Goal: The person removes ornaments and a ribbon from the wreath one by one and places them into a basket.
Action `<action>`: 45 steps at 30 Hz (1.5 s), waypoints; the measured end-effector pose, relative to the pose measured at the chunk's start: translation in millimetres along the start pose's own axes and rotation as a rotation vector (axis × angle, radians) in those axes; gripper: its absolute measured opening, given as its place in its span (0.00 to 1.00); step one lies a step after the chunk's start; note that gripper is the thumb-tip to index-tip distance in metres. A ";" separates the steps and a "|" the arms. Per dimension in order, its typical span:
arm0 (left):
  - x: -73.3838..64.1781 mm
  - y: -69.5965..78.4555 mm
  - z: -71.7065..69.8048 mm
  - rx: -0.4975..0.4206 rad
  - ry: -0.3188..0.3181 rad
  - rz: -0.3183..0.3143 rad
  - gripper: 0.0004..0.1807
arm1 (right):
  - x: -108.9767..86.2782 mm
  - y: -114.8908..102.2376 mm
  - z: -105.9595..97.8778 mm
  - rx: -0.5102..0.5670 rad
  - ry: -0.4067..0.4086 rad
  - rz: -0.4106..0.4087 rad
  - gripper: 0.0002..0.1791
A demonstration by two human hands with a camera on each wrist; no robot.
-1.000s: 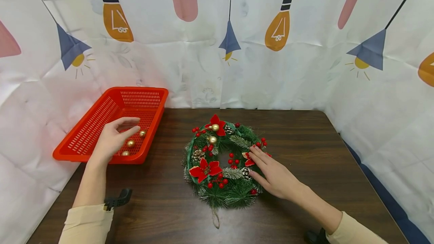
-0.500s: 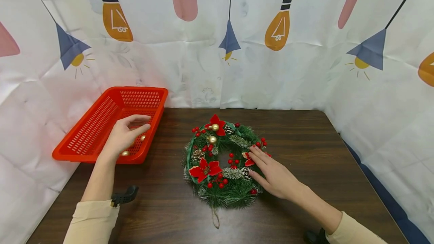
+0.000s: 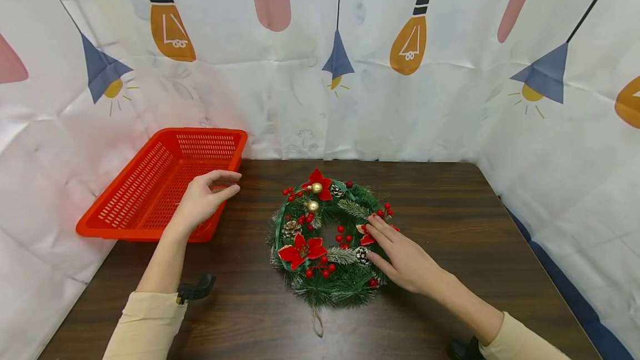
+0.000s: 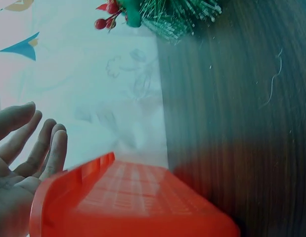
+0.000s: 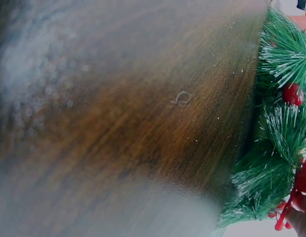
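A green wreath (image 3: 320, 293) lies on the dark wooden table, trimmed with red flowers, red berries, pine cones and gold balls (image 3: 313, 206). My right hand (image 3: 405, 257) rests on its right side with fingers extended. My left hand (image 3: 209, 196) hovers over the right rim of the red plastic basket (image 3: 120, 234). Its fingers are loosely curved, a gap shows between them and the thumb, and nothing is seen in it. In the left wrist view the relaxed fingers (image 4: 55, 153) appear beside the basket's wall. The hand and forearm hide part of the basket's inside.
The basket stands at the table's back left, against a white curtain (image 3: 300, 110) printed with lamps and bulbs. A twine loop (image 3: 318, 324) sticks out from the wreath's near side. Table surface (image 3: 260, 271) shows between basket and wreath.
My left hand has moved right from above the basket's middle to its right rim. The gold balls seen earlier in the basket are now hidden behind it. My right hand stays still.
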State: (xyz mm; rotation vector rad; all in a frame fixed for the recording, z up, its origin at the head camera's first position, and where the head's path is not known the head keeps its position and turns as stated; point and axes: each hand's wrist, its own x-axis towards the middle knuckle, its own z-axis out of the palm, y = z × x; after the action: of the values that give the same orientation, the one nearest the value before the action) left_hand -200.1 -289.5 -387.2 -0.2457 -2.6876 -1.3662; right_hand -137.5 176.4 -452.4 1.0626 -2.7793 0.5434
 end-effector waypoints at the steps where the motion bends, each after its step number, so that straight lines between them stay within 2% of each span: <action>1: 0.6 0.2 2.1 0.001 0.000 0.003 0.20 | 0.2 -0.1 0.1 -0.001 0.002 -0.002 0.37; 8: 5.4 1.8 16.5 -0.024 -0.017 0.023 0.18 | 0.1 -0.9 -0.5 0.003 0.000 0.002 0.37; 24: 7.5 15.1 51.3 -0.057 -0.056 0.169 0.14 | -1.0 -0.9 0.9 0.013 -0.007 0.023 0.37; 37: 10.2 21.6 74.3 -0.102 -0.134 0.229 0.13 | -1.1 -1.3 1.1 0.011 -0.013 0.025 0.37; 45: 11.9 31.2 87.7 -0.114 -0.179 0.231 0.13 | -1.1 -2.9 0.6 0.011 0.007 0.015 0.36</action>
State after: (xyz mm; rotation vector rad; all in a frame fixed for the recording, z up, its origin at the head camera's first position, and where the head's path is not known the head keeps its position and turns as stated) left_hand -208.3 -199.3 -411.9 -0.6980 -2.6162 -1.4890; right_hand -134.7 174.9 -452.3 1.0406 -2.7838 0.5643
